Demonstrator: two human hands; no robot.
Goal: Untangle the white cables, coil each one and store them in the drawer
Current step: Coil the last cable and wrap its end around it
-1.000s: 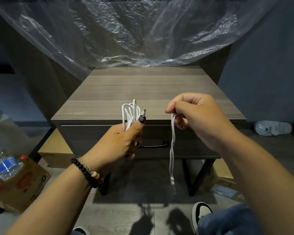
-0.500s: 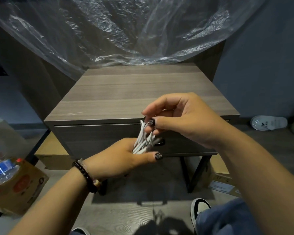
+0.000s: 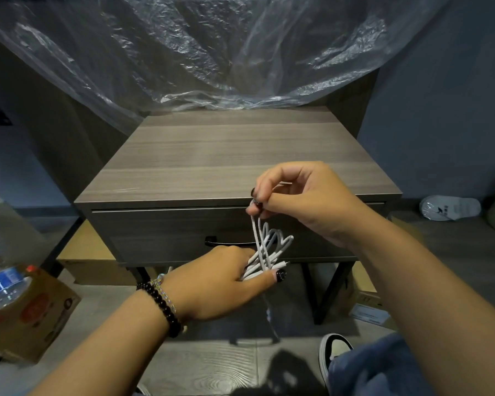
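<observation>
Two hands work in the middle of the frame, both on one bundle of white cable (image 3: 269, 247). How many separate cables make up the bundle I cannot tell; several loops show, fanned out toward the right. The left hand (image 3: 220, 281) grips the gathered strands low down, fingers curled round them, thumb laid along the bottom with its dark nail pointing right. The right hand (image 3: 303, 201), above and to the right, pinches a strand between thumb and fingertips, the other fingers bent over it. One loose end hangs blurred below the left hand, toward the floor.

The bundle sits in front of the one drawer (image 3: 169, 232) of the nightstand (image 3: 226, 155), at centre frame. The drawer is closed, its dark handle (image 3: 226, 242) partly hidden behind the left hand. What is inside cannot be seen. The nightstand's top is bare wood from its front edge back to where one clear plastic sheet (image 3: 197, 52) drapes down across the upper frame and meets its rear edge.

At lower left one cardboard box (image 3: 32, 312) stands open, holding a water bottle (image 3: 0, 281) with a blue label. Flat boxes lie under the nightstand between its black legs. One shoe (image 3: 335, 350) shows at the bottom right, and a white slipper (image 3: 449, 208) lies at the right edge. A beaded bracelet (image 3: 160, 307) circles the left wrist.
</observation>
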